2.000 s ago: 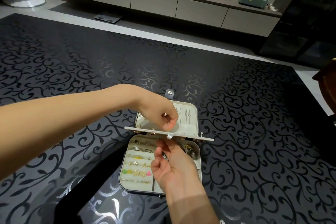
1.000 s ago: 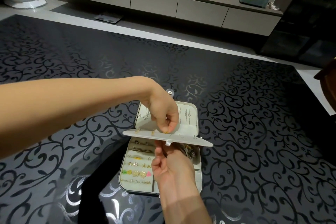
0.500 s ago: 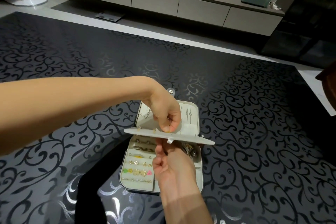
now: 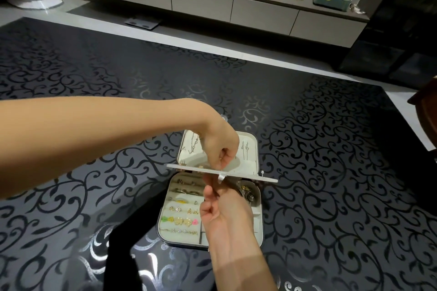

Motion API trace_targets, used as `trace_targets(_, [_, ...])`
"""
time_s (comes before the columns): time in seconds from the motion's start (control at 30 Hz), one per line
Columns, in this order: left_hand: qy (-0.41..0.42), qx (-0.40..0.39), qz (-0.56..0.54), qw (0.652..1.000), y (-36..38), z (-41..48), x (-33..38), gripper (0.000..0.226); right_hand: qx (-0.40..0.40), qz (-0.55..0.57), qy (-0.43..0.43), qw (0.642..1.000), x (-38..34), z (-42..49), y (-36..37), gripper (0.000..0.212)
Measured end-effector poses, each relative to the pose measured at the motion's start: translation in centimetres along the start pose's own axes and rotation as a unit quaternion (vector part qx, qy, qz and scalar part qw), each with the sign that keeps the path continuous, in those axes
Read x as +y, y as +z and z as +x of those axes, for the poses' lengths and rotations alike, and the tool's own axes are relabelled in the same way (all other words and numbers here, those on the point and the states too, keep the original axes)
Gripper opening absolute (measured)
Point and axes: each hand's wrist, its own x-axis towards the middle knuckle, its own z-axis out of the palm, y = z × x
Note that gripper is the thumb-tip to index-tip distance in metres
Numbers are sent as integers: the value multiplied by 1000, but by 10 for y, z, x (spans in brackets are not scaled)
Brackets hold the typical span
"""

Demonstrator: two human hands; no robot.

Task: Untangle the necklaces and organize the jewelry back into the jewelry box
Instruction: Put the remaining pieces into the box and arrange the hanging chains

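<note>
The panel (image 4: pixel 255 177) is held level over the box (image 4: pixel 259 224), pinched from below by right fingers (image 4: pixel 210 194); left fingers (image 4: pixel 225 157) are pressed together on top, contents not discernible.

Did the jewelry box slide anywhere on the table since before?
No. The jewelry box sits in the same spot against the swirls on the table, with its far end beside the same silvery swirl.

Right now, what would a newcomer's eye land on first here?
Two hands meet at a pale panel held level over the open jewelry box: the left hand pinches its top, the right hand grips it from below. Pink and green earrings line the tray, on a dark scroll-patterned table.
</note>
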Motion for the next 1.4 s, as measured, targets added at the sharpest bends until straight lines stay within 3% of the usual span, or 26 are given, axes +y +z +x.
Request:
trace_targets(0.1, [-16, 21, -158, 987, -1, -8, -5, 8, -31, -8, -1, 999, 3, -5, -5, 14])
trace_targets(0.2, [-36, 81, -318, 944, 2, -11, -4, 24, -30, 4, -12, 999, 3, -11, -10, 15])
trace_targets(0.33, [-63, 152, -428, 889, 11, -3, 3, 39, -9, 23, -32, 999, -3, -16, -18, 24])
trace_targets(0.43, [-42, 124, -503, 854, 10, -5, 10, 30, -5, 18, -48, 999, -9, -18, -23, 30])
trace_targets(0.6, [-47, 108, -568, 815, 9, -16, 12, 24, -15, 0, -46, 999, -9, -16, -24, 21])
trace_targets(0.77, [-46, 83, -664, 741, 13, -18, 11, 27, -24, -6, -42, 999, -11, -14, -28, 18])
trace_targets(0.9, [-33, 113, -721, 683, 16, -21, 14, 30, -26, -1, -46, 999, -13, -14, -31, 15])
trace_targets(1.03, [-23, 158, -752, 639, 13, -26, 12, 49, -32, -3, -50, 998, -13, -14, -32, 14])
trace_targets(1.13, [-44, 163, -771, 614, 10, -28, 6, 36, -33, -4, -53, 998, -13, -14, -32, 17])
trace_targets(1.2, [-95, 140, -764, 622, 12, -30, 5, 19, -32, -3, -55, 998, -12, -13, -32, 19])
trace_targets(1.3, [-178, 138, -688, 689, 17, -32, 1, 35, -25, -9, -61, 998, -12, -14, -33, 23])
trace_targets(1.4, [-193, 169, -605, 754, 19, -35, -4, 43, -24, -15, -65, 997, -11, -13, -33, 24])
